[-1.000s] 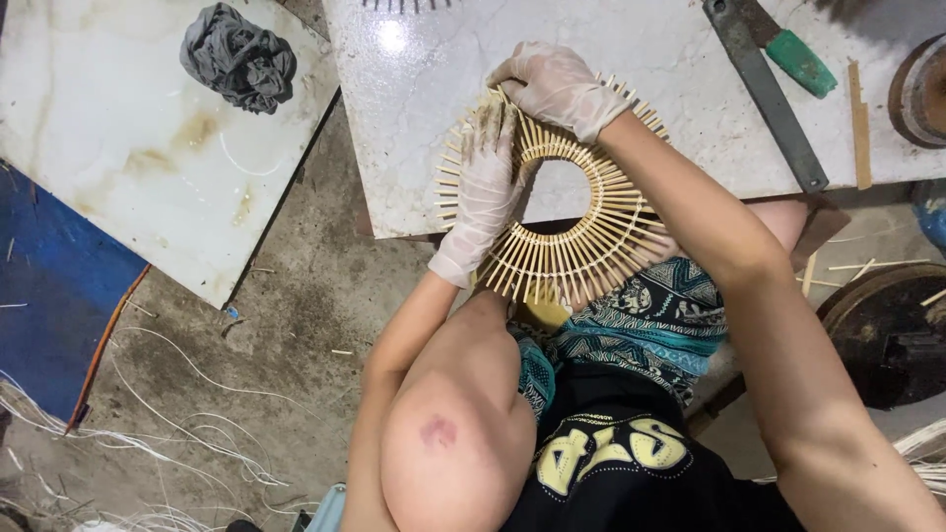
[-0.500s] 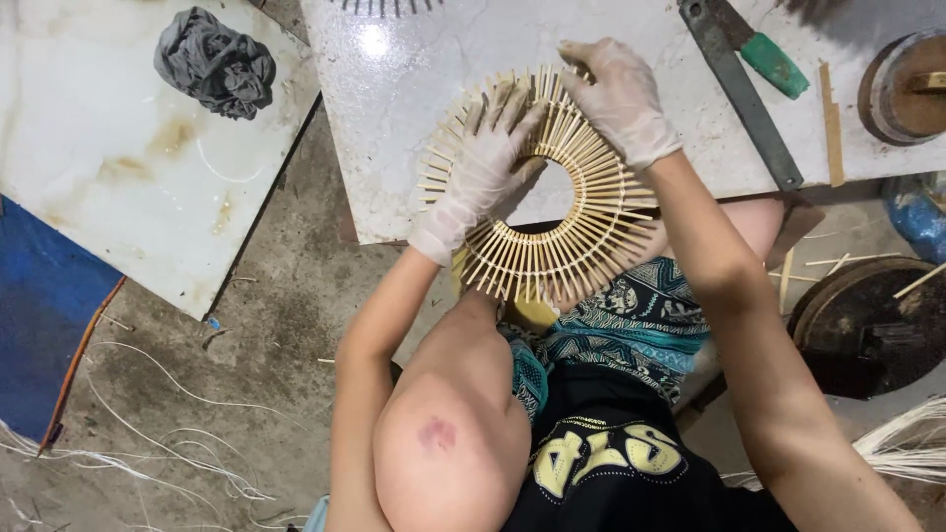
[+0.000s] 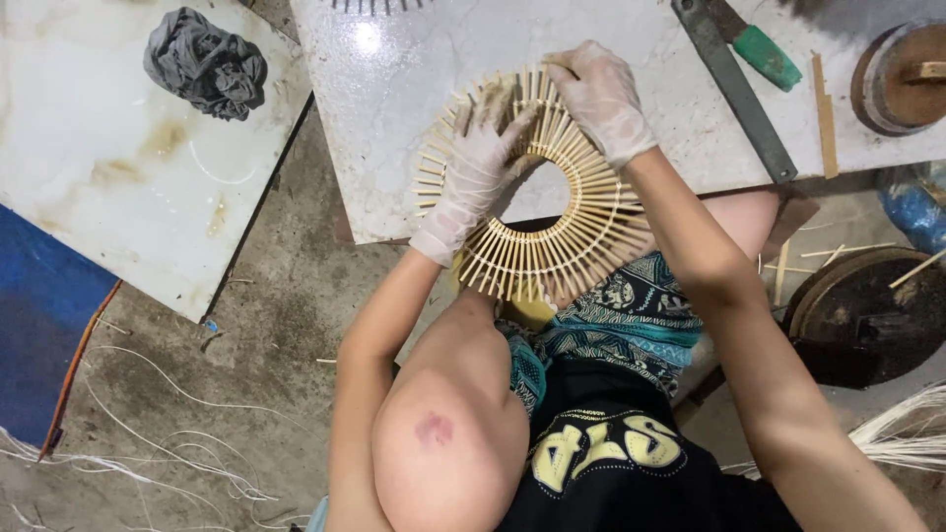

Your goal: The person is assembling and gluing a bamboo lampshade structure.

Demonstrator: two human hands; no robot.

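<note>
Gloved hands (image 3: 537,128) cover the bamboo ring's (image 3: 552,246) upper arc; the round wooden block (image 3: 902,79) is cut off by the edge.
</note>
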